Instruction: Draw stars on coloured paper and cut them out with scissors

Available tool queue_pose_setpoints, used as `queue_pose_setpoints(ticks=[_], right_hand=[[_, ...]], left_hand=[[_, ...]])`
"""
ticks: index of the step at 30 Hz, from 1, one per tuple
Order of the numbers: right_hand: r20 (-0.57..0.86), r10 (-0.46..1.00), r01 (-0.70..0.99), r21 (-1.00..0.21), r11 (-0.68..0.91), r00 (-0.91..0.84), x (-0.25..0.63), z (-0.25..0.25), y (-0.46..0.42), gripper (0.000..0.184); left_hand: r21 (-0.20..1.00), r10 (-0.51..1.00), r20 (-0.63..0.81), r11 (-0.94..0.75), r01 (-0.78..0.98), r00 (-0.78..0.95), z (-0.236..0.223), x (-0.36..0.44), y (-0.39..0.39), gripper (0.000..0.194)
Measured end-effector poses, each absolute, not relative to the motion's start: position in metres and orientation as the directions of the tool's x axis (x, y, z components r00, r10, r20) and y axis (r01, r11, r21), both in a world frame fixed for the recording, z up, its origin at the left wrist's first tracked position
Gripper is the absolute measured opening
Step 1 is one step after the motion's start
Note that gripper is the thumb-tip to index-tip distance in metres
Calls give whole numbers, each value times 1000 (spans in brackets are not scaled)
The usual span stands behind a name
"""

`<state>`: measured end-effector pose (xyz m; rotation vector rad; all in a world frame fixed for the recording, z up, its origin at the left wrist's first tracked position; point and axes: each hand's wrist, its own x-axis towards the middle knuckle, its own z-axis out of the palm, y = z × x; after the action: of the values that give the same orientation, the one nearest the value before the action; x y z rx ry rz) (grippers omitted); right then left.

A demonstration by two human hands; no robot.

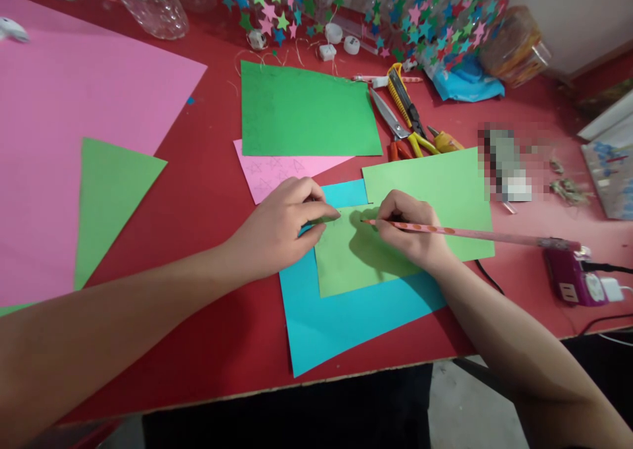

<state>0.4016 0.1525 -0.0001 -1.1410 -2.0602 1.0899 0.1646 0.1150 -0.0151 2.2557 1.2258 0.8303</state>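
A pink patterned pencil (445, 231) is held in my right hand (413, 228), its tip touching or just above a light green paper (353, 258). At that paper's upper left corner, my left hand (291, 221) has bent fingers, with thumb and index at the edge. Small dark marks show by the fingertips. Beneath lies a blue sheet (326, 337). Another light green sheet (445, 179) is to the right, partly behind my right hand. Above my left hand, a pink paper (281, 165) bears drawn stars, partly covered by a dark green sheet (309, 113).
Scissors (395, 122), a yellow cutter (400, 96) and a yellow glue bottle (445, 140) lie behind the papers. A large pink sheet (99, 93) and a light green piece (109, 205) are at left. A purple power socket (568, 277) with cables sits at right.
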Motion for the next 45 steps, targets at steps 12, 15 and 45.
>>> queue_pose_setpoints(ticks=[12,15,45], right_hand=[[86,866,436,-837,331,-492,400,-3,151,19],[100,862,445,-824,352,-497,398,-2,150,19],[82,864,458,-821,341,-497,394,-3,148,18]], left_hand=[[606,856,297,-511,610,423,-15,165,115,22],[608,859,290,-506,612,422,-15,165,115,22],[602,859,287,-506,617,424,-15,165,115,21]])
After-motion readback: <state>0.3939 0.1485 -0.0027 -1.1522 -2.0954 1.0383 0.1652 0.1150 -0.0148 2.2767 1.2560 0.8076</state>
